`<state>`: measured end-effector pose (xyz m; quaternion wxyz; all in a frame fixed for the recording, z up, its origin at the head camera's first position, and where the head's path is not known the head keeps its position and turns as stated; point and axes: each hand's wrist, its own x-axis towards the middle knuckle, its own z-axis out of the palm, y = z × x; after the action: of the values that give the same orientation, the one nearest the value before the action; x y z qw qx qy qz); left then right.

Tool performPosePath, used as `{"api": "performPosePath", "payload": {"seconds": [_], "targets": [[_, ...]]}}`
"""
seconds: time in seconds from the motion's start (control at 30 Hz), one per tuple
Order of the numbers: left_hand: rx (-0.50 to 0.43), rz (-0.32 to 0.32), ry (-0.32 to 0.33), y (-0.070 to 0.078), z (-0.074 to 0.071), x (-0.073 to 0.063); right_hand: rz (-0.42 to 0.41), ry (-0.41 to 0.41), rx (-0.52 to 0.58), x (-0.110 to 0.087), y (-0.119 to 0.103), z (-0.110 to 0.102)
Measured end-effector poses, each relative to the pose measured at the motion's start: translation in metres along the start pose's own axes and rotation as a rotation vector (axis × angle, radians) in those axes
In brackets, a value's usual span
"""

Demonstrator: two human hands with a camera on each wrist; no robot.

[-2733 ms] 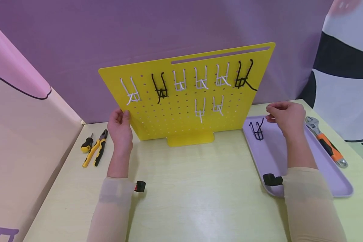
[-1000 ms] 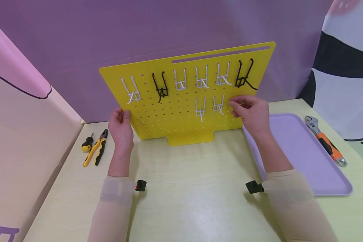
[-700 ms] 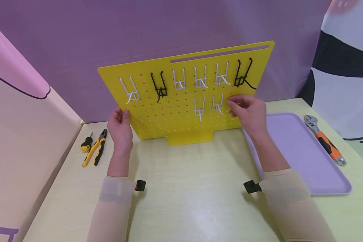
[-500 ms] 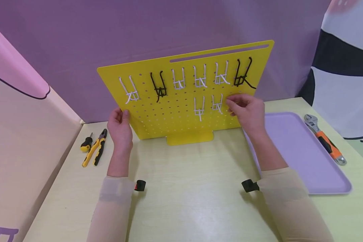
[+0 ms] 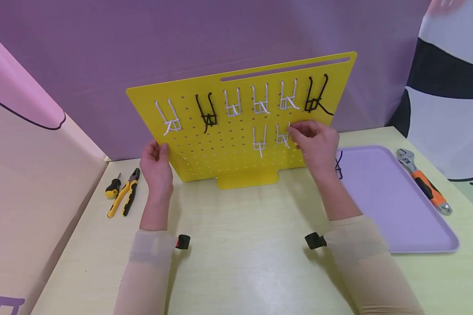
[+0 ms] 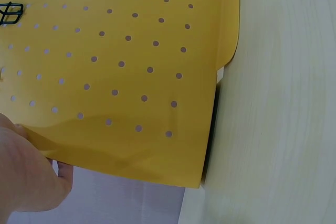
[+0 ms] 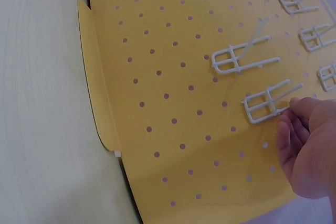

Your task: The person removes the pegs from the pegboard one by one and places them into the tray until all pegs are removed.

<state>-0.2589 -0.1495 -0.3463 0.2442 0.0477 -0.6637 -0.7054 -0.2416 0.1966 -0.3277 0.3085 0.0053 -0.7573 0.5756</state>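
A yellow pegboard (image 5: 220,153) stands tilted on its foot, carrying white and black wire hooks in an upper row and two white ones below. My left hand (image 5: 157,168) grips its left edge, thumb in front; the left wrist view shows the hand (image 6: 31,171) at the board's border. With thumb and fingertips, my right hand (image 5: 317,144) pinches one prong of the lower right white pegboard hook (image 5: 282,136). The right wrist view shows that hook (image 7: 262,104) lying against the board. Another lower white hook (image 5: 259,139) hangs just left of it.
On the right lies a lilac tray (image 5: 394,210) with a black hook (image 5: 339,166) partly hidden by my right arm. An adjustable wrench (image 5: 423,181) is beside the tray. Pliers (image 5: 124,192) and a stubby screwdriver (image 5: 113,187) lie at the left.
My right hand has moved left from above the tray to the board, then onto the lower right white hook. The black tray hook, lately hidden by my arm, partly shows again. My left hand stays put.
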Motion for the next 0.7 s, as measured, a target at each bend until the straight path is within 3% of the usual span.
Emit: {"api": "performPosePath", "payload": {"seconds": [0.3,0.7], "targets": [[0.007,-0.004,0.001,-0.001,0.0,0.001,-0.034,0.085,-0.159,-0.003,-0.001,0.009],[0.004,-0.006,-0.001,0.0,0.0,0.0,-0.06,0.16,-0.17,-0.008,-0.004,0.017]]}}
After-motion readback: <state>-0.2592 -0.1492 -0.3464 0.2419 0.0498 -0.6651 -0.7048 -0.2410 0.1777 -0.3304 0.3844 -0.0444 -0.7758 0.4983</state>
